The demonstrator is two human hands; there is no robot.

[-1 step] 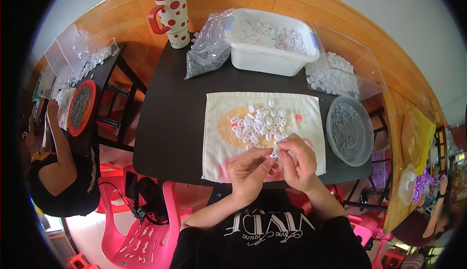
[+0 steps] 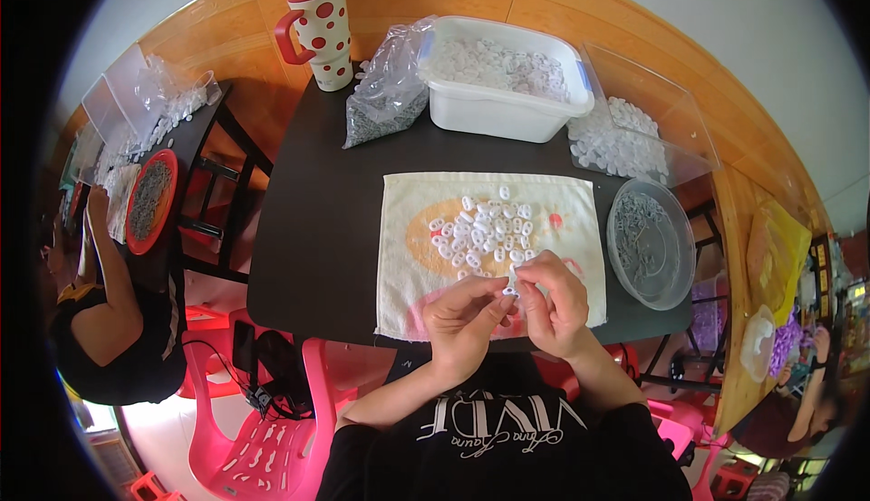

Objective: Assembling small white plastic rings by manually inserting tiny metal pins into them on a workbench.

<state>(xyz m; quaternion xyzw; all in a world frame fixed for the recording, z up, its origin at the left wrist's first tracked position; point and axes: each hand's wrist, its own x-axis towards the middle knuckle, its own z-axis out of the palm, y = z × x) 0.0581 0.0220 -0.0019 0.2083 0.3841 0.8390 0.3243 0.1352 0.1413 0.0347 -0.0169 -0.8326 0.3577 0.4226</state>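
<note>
**Small white piece (image 2: 509,293) pinched above the towel's near edge**

The left hand (image 2: 460,320) pinches the piece between thumb and fingertip. The right hand (image 2: 557,306) has its fingertips curled in at the same piece; whether they grip it, I cannot tell. Judging by its look, it is light, stiff, smooth plastic, apt to slip or spring away if squeezed off-centre, though unlikely to break. The best hold would be by its outer sides, leaving the openings free.

Just beyond the hands, similar white pieces (image 2: 485,229) lie loosely heaped mid-towel (image 2: 399,293), the towel reaching the table's (image 2: 308,229) near edge. By the table's right edge stands a round clear basin (image 2: 671,265) of grey bits; along the far edge, a bag (image 2: 385,116) and a white tub (image 2: 494,119).
</note>
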